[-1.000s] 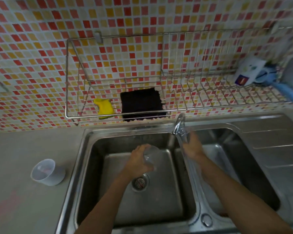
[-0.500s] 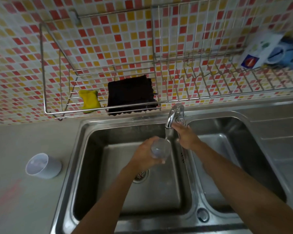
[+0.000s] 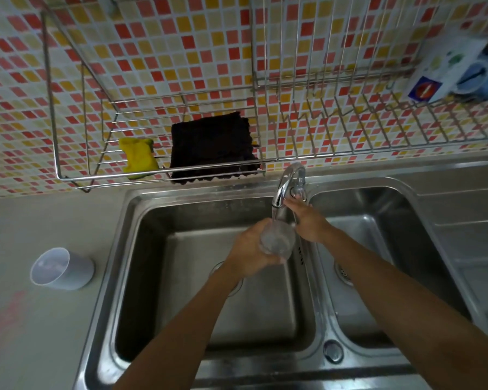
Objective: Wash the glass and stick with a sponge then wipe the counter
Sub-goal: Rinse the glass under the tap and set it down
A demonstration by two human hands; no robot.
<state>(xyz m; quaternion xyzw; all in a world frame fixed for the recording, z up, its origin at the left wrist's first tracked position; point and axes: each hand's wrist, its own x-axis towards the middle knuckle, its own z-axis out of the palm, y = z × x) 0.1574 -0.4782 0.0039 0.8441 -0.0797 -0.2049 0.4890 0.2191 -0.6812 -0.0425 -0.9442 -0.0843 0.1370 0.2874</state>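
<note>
My left hand [image 3: 251,253] grips a clear glass [image 3: 278,239] and holds it over the left sink basin [image 3: 164,291], right under the tap spout [image 3: 285,184]. Water runs from the spout into the glass. My right hand [image 3: 307,223] reaches to the tap, its fingertips touching the handle [image 3: 299,190]. A yellow sponge [image 3: 138,157] lies in the wire rack [image 3: 51,108] on the tiled wall, next to a dark cloth [image 3: 213,147]. I see no stick.
A translucent plastic cup [image 3: 61,268] lies tilted on the grey counter [image 3: 26,319] left of the sink. The right basin [image 3: 378,220] and a drainboard [image 3: 468,235] lie to the right. A white carton [image 3: 445,71] and blue items sit in the rack's right end.
My left hand raised the glass from low in the basin up under the spout. My right hand moved onto the tap handle, and water now flows. The camera came closer.
</note>
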